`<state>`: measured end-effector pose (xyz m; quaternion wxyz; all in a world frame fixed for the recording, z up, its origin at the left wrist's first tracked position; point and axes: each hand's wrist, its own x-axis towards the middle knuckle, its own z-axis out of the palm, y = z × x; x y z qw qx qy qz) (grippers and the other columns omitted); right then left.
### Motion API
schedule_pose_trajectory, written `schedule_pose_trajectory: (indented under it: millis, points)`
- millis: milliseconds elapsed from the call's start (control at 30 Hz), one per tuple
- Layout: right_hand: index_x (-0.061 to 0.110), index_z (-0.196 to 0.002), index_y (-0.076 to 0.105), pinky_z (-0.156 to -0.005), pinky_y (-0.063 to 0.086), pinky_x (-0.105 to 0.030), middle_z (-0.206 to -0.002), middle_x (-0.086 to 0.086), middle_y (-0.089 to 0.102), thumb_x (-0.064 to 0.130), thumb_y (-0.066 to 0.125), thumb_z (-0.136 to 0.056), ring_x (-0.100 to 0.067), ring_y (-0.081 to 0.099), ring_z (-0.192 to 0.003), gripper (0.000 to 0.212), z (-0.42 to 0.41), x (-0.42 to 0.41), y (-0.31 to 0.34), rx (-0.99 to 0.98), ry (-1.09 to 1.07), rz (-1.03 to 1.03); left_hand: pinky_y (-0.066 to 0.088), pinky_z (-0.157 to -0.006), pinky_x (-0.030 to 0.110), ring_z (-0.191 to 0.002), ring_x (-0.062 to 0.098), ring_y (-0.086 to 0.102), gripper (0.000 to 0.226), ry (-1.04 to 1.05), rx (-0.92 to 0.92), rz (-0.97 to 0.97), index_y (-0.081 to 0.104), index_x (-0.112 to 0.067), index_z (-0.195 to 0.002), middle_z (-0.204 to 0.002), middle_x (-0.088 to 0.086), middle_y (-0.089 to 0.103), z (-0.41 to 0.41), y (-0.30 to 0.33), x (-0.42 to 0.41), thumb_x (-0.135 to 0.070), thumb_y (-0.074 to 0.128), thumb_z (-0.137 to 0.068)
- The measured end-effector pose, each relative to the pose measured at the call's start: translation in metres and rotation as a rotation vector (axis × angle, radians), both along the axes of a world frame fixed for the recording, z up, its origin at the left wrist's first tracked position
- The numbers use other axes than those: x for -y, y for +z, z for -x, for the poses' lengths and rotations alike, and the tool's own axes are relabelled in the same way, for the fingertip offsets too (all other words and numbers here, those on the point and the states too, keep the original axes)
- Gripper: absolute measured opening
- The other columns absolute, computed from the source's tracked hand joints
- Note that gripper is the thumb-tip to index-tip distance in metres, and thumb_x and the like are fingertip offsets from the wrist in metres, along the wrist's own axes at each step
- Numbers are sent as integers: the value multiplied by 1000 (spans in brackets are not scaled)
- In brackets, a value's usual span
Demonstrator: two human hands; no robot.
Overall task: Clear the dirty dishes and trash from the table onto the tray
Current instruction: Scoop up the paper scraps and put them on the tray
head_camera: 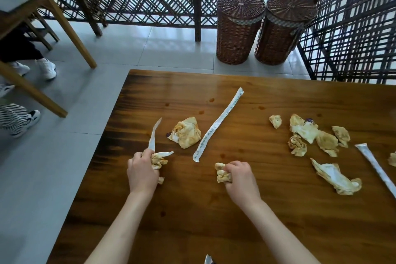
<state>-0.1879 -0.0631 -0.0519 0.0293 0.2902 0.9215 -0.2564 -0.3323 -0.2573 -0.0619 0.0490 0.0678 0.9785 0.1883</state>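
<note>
1. Nearest the camera, at 6 o'clock on the frame's bottom edge, a small pale sliver (208, 259) pokes in; too little shows to name it.
2. The left hand (142, 172), at 9 o'clock of centre, is clenched round a stained napkin wad (158, 161) together with thin paper strips (153, 137) that stick up and out of the fist.
3. The right hand (240, 178), just right of centre, is clenched round another crumpled napkin (222, 174).
4. Loose on the bench (257, 96): a folded soiled napkin (186, 132) at 12 o'clock of the left hand, a long chopstick sleeve (216, 125) beside it, and a scatter of dirty napkins (310, 133) towards 3 o'clock.
5. No tray is in view, so I cannot tell where the trash must go.
6. Risk, as I judge it: both fists are full, so reaching for more could let a strip or wad slip out onto the floor; greasy paper may also smear the wood.
</note>
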Motion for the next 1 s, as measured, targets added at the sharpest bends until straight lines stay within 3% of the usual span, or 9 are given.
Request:
schedule_pose_trajectory:
  millis: [167,367,500,633,700,833,1000]
  points:
    - [22,-118,64,-87,43,-16,-114,7,60,10,64,-84,-8,48,-103,36,-16,-6,6,-57,-24,-24,50,-86,32,-105,21,49,55,-48,36,-111,55,-21,-125,-117,7,58,-3,8,-13,0,71,-76]
    - [25,-120,62,-86,43,-18,-112,8,61,9,63,-84,-8,49,-104,39,-45,-25,13,-30,-88,-20,52,-92,39,-118,25,49,79,-174,-3,-281,41,-19,-140,-128,5,55,11,13,-59,-4,78,-72]
    - [33,-117,52,-77,47,-16,-104,12,59,5,64,-81,-6,51,-100,47,-62,-29,12,-10,-161,33,45,-99,40,-124,28,44,78,-219,-8,-125,44,-15,-139,-136,8,51,27,2,-81,-11,81,-70]
    - [30,-133,43,-84,50,-21,-111,9,59,2,66,-79,-7,51,-105,66,-73,-23,10,14,-269,85,30,-110,52,-140,38,18,87,-237,154,137,21,-32,-148,-155,12,20,37,-9,-89,-19,72,-79]
    - [27,-130,49,-90,47,-22,-115,10,59,2,63,-79,-7,49,-109,58,-79,-20,10,27,-248,58,32,-108,53,-138,40,19,86,-261,176,161,21,-33,-148,-153,13,24,39,-11,-90,-16,70,-80]
    - [27,-121,57,-90,42,-18,-114,12,58,1,60,-80,-6,47,-108,49,-83,-13,16,11,-259,48,45,-91,40,-114,35,42,62,-325,54,81,42,-15,-135,-129,15,48,38,-5,-94,-7,67,-79]
    - [25,-115,59,-85,43,-15,-110,11,58,1,61,-81,-5,46,-104,42,-90,5,30,-5,-262,71,45,-82,37,-104,35,48,50,-275,140,6,39,-10,-121,-117,19,49,26,8,-92,-3,66,-80]
